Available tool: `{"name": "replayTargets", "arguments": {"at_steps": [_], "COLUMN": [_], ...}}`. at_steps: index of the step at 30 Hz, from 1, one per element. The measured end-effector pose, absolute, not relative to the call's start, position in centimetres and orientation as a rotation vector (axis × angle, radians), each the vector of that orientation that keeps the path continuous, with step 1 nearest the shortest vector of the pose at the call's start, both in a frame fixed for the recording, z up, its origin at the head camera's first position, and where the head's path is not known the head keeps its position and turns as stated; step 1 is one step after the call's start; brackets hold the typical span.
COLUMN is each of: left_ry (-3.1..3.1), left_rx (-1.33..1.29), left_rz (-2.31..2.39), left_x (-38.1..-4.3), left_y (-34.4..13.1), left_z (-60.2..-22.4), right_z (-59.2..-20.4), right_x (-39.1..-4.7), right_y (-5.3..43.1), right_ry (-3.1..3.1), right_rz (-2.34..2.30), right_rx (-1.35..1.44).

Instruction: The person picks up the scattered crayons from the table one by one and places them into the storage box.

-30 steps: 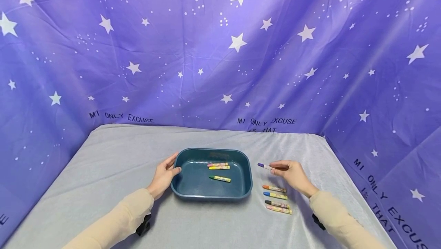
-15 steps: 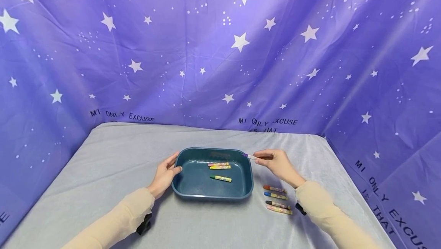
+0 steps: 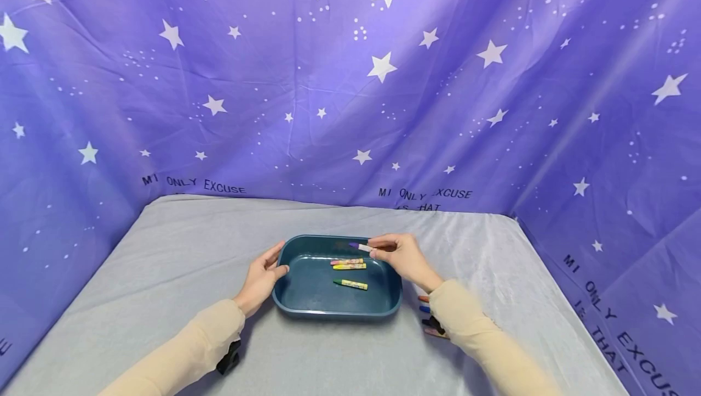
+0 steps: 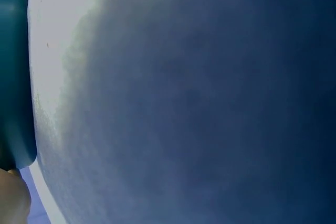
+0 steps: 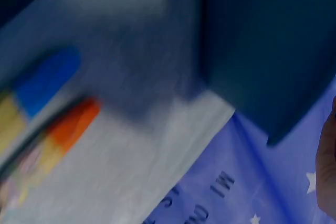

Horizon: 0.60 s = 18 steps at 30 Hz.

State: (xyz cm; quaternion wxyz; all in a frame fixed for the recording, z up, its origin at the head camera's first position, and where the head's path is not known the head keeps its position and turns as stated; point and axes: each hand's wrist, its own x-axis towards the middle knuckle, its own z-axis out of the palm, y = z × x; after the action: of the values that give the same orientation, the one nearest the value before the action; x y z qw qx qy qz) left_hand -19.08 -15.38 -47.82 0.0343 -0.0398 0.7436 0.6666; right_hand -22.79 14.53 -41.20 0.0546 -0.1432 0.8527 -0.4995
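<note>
A dark teal plastic tray (image 3: 306,311) stands on the table. My left hand (image 3: 260,281) grips its left wall, thumb over the rim and fingers outside; in the left wrist view only a bit of that hand (image 4: 13,198) shows beside the tray wall (image 4: 16,87). Between thumb and fingertips my right hand (image 3: 404,257) pinches a purple crayon (image 3: 359,247) by its white-wrapped end, above the back right part of the tray. Inside the tray lie a pink crayon (image 3: 346,261), a yellow crayon (image 3: 350,266) and a green crayon (image 3: 351,284).
To the tray's right lie several more crayons, partly hidden by the right sleeve; an orange crayon (image 5: 73,124) and a blue crayon (image 5: 47,80) show in the right wrist view. Grey cloth (image 3: 181,244) covers the table. A purple star-patterned curtain (image 3: 263,79) surrounds its back and sides.
My right hand has carried the purple crayon leftward, from beside the tray to above its inside. The left hand and the tray stay in place.
</note>
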Motion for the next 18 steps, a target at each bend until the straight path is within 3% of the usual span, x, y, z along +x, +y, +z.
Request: {"name": "replayTargets", "arguments": {"at_steps": [18], "left_ry": [2.290], "left_rx": [-0.141], "left_rz": [2.042], "left_x": [-19.1], "left_y": [-15.5], "left_z": [-48.0], "right_z": [-44.5], "right_x": [-23.1], "right_y": [10.9], "right_ry": [2.576], "right_rz": [-1.456], "right_rx": [-0.515]}}
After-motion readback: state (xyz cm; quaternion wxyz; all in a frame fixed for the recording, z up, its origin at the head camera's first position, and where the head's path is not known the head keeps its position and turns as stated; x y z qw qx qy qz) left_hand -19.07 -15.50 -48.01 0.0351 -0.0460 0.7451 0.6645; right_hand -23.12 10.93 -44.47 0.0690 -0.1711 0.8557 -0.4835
